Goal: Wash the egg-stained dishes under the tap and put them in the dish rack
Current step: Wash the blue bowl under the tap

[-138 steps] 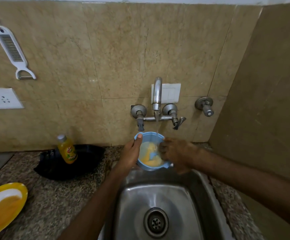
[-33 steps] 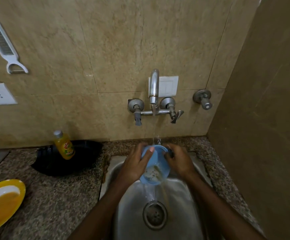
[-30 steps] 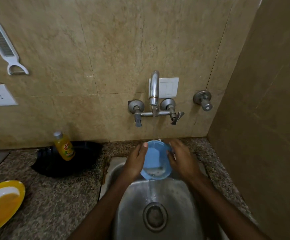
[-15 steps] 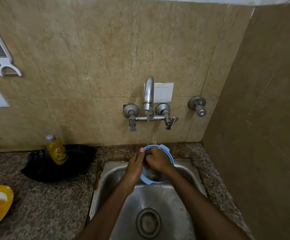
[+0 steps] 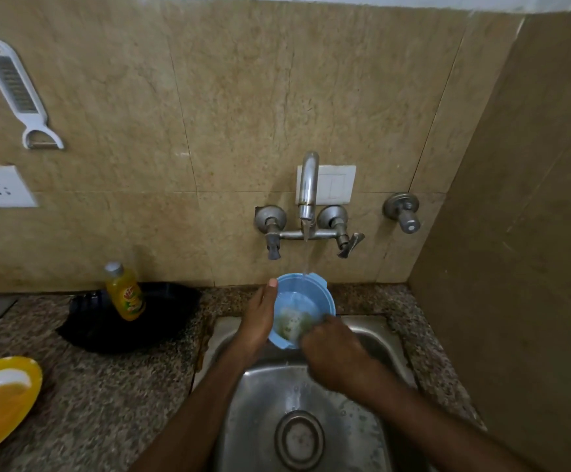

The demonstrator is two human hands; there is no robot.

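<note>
Far left, yellow plate (image 5: 1, 400) waits on the worktop (image 5: 107, 403), egg-stained. Blue bowl (image 5: 302, 310) sits over the sink (image 5: 311, 420) under the tap (image 5: 307, 189) stream. Likely light, stiff plastic, slick when wet; rim or side lugs look the safest hold. Left hand (image 5: 256, 321) wraps the bowl's left wall, thumb on rim. Right hand (image 5: 335, 352) curled at the near rim, fingers reaching inside; grip cannot be told.
</note>
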